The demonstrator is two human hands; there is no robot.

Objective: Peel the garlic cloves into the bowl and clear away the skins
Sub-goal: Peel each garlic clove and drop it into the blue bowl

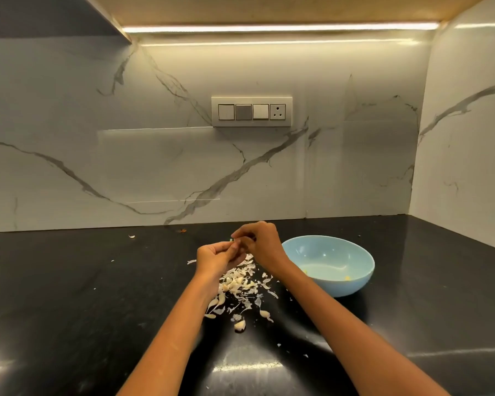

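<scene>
Am pinching garlic clove (239, 242) between both hands above counter (69, 281): left hand (216, 257) gripping near end, right hand (257, 241) picking skin. Clove mostly hidden, long axis unclear. Bowl (330, 265) lying at three o'clock, nearer right hand. Skins (240, 284) piling at six o'clock.

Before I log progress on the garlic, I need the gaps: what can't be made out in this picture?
- Head view: what the left hand and right hand pinch is covered by their fingers.
- Blue bowl: the near wall and right forearm hide most of its floor; clove count unknown.
- Pile of skins: cloves versus skins too small to tell; the left forearm covers part.
</scene>
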